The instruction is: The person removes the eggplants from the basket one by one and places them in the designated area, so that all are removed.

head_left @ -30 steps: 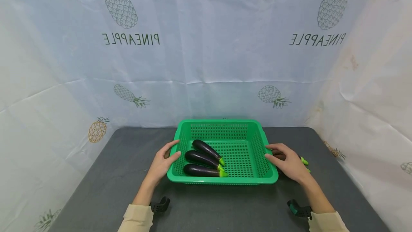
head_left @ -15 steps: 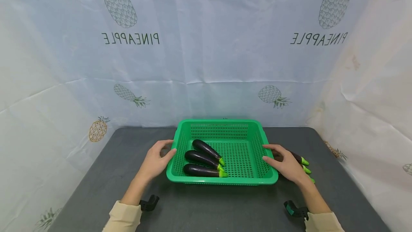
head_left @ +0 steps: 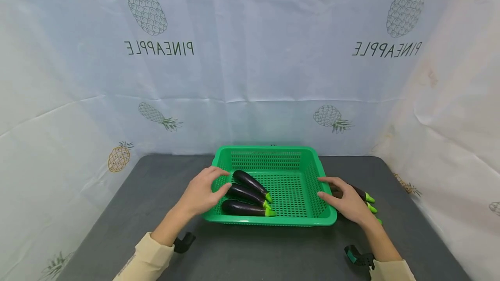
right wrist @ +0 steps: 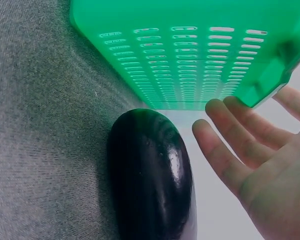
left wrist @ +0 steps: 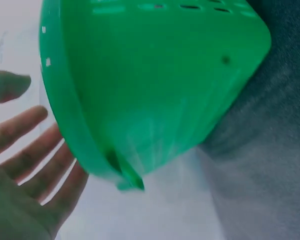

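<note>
Left hand (head_left: pixel 203 192): open, fingers straight and slightly spread, reaching over left rim of basket (head_left: pixel 273 221), fingertips just above or near the 3 aubergines (head_left: pixel 246 194) inside. Contact with rim or aubergines: cannot tell from head view. Holding nothing.

Left wrist view: palm and straight fingers (left wrist: pixel 25 150) at lower left, basket's outer wall (left wrist: pixel 155 85) close alongside, blurred; gap between fingers and rim visible here. Aubergines not visible in this view.

Right hand (head_left: pixel 345 200): open, fingers relaxed and extended toward basket's right rim, just beside it; touching or not, unclear. Gripping nothing.

Right wrist view: fingers (right wrist: pixel 240 145) loose and apart under the slotted wall (right wrist: pixel 200 60), small gap to the rim. 1 dark aubergine (right wrist: pixel 152 180) lying on the table (right wrist: pixel 40 150) just beside the hand, against the basket's base; lower end cut off by frame edge.

Head view: outside aubergines (head_left: pixel 361 194) mostly hidden behind right hand; only dark bodies and 3 green stem tips showing, so probably 3, count not certain.

Basket at table centre, near the far edge. 3 aubergines inside lying in a row in left half, stems pointing right. Right half of basket floor bare mesh.

Cream sleeves (head_left: pixel 146 257) at bottom edge, cut off. Black wrist mounts (head_left: pixel 183 243) partly visible under both forearms. Pineapple-print sheet (head_left: pixel 250 55) behind and at sides.
</note>
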A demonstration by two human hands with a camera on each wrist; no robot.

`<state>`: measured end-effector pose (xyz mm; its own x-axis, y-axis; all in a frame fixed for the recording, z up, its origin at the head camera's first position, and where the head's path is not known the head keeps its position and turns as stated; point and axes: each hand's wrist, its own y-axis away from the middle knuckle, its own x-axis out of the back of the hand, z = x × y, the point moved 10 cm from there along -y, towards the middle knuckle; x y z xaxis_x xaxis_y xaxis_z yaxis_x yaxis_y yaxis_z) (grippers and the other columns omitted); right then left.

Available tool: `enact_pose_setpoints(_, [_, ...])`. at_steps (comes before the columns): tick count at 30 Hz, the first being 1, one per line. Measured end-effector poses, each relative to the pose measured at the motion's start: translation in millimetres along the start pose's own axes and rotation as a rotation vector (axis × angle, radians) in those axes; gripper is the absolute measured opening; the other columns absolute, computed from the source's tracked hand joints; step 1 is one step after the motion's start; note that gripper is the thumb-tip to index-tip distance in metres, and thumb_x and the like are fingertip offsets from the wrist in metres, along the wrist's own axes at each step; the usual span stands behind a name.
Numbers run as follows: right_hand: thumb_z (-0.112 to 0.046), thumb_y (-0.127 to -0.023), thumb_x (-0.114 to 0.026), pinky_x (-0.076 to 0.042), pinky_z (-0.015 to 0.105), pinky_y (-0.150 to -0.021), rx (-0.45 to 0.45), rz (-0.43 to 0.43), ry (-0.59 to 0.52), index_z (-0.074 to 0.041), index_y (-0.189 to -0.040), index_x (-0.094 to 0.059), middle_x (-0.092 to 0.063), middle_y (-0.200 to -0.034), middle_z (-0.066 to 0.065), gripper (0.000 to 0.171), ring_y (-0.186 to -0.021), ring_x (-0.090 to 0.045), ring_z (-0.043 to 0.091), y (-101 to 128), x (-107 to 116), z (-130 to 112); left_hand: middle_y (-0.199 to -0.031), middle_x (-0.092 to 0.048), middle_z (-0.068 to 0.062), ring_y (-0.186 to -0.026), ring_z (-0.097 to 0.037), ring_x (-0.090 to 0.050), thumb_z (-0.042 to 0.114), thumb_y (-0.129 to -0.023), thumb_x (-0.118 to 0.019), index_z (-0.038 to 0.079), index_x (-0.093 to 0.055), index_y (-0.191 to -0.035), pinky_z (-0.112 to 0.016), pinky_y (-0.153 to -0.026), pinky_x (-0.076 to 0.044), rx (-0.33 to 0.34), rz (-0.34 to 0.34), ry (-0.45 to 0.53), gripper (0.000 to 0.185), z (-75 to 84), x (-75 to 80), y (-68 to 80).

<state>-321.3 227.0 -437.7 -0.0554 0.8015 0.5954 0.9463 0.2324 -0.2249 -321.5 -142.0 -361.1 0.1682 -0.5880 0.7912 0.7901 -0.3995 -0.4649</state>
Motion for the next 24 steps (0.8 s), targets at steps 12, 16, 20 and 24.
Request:
enact_pose_setpoints(12, [-0.023, -0.101, -0.067, -0.05, 0.057, -0.094, 0.026, 0.014, 0.023, -0.009, -0.145, -0.054, -0.051, -0.144, 0.02, 0.047, -0.125, -0.054, 0.045, 0.9, 1.0, 0.9, -0.127, -0.062, -0.01, -0.118, -0.03, -0.06, 0.037, -0.103, -0.061, 0.011, -0.064, -0.132, -0.05, -0.096, -0.05, 0.001, -0.469, 0.16, 0.039, 10.8, -63.0, -10.5])
enact_pose_setpoints(16, [-0.023, -0.101, -0.067, -0.051, 0.055, -0.093, 0.026, 0.011, 0.019, -0.009, -0.144, -0.055, -0.051, -0.143, 0.02, 0.047, -0.124, -0.056, 0.043, 0.5, 0.4, 0.6, -0.129, -0.062, -0.009, -0.119, -0.03, -0.06, 0.037, -0.103, -0.061, 0.009, -0.063, -0.133, -0.05, -0.097, -0.05, 0.02, -0.534, 0.177, 0.041, 7.7, -74.8, -10.6])
enact_pose_setpoints(20, [-0.023, -0.101, -0.067, -0.052, 0.052, -0.092, 0.026, 0.012, 0.018, -0.009, -0.144, -0.055, -0.052, -0.143, 0.02, 0.047, -0.122, -0.058, 0.042, 0.4, 0.1, 0.1, -0.125, -0.061, -0.004, -0.114, -0.025, -0.059, 0.038, -0.103, -0.061, 0.01, -0.064, -0.133, -0.046, -0.094, -0.051, 0.021, -0.592, 0.16, 0.041, 6.6, -86.7, -9.4])
enact_pose_setpoints(24, [-0.022, -0.101, -0.066, -0.053, 0.049, -0.092, 0.029, 0.014, 0.016, -0.009, -0.145, -0.055, -0.052, -0.143, 0.02, 0.047, -0.123, -0.057, 0.042, 0.9, -0.7, -0.4, -0.124, -0.06, -0.002, -0.113, -0.021, -0.059, 0.041, -0.102, -0.062, 0.014, -0.064, -0.134, -0.044, -0.094, -0.051, 0.044, -0.648, 0.145, 0.041, 3.1, -100.3, -7.8])
